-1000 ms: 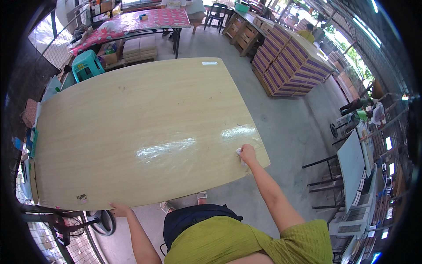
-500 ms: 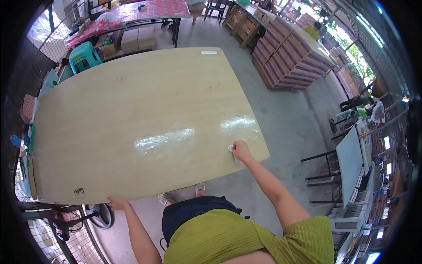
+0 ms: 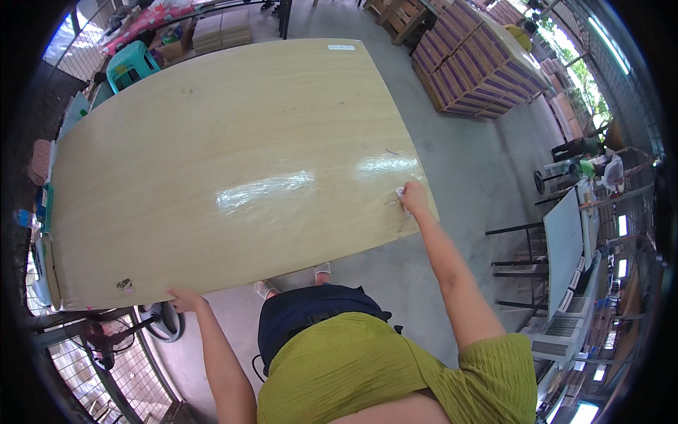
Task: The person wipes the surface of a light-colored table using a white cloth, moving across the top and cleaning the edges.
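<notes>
A large pale wood-look table with a glossy top fills the middle of the view. Near its right end, my right hand is closed round a white wad of cloth or tissue and presses it to the surface. Dark scuff marks show just beside that hand. At the near left edge, my left hand rests against the tabletop rim, fingers stretched out and holding nothing that I can see. A small dark patch lies on the top to the left of it, and a white label is stuck near the far right corner.
A teal stool stands beyond the far left edge. Stacked cartons rise at the far right. A light-topped table stands to the right. A black fan and a round dark base are below left.
My right hand has slid the white wad to the right and away from me. My left hand keeps to the near edge. The view has tipped, so the table appears higher.
</notes>
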A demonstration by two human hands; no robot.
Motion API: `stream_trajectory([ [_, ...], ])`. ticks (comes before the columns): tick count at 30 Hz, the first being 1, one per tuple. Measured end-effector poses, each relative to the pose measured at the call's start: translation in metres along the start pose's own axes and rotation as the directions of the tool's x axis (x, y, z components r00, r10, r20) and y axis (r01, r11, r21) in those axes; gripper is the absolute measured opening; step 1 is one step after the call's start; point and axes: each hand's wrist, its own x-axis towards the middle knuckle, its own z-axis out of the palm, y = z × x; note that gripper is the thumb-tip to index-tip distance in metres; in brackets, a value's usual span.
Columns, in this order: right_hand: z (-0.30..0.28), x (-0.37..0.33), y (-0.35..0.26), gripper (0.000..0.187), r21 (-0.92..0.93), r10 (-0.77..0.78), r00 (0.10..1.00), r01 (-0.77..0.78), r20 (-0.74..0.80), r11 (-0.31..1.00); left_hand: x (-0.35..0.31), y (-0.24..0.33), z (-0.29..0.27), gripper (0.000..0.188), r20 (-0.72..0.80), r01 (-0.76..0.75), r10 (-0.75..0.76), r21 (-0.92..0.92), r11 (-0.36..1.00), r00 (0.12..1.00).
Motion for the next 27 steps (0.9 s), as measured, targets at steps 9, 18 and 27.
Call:
stream_trajectory([
  [9, 0.010, -0.004, -0.029, 0.008, 0.120, -0.084, 0.995, 0.078, 0.047, 0.990, 0.013, -0.013, -0.005, 0.074, 0.048, -0.168, 0.161, 0.222, 0.961, 0.986],
  [18, 0.002, -0.005, -0.026, 0.007, 0.085, -0.106, 0.989, 0.098, 0.103, 0.992, -0.009, 0.006, -0.012, 0.071, 0.010, -0.074, 0.075, -0.036, 0.997, 0.997],
  [27, -0.001, -0.019, -0.044, 0.007, 0.125, -0.149, 0.985, 0.138, 0.083, 0.982, -0.003, 0.000, -0.005, 0.072, -0.040, -0.061, 0.059, -0.036, 0.998, 0.997],
])
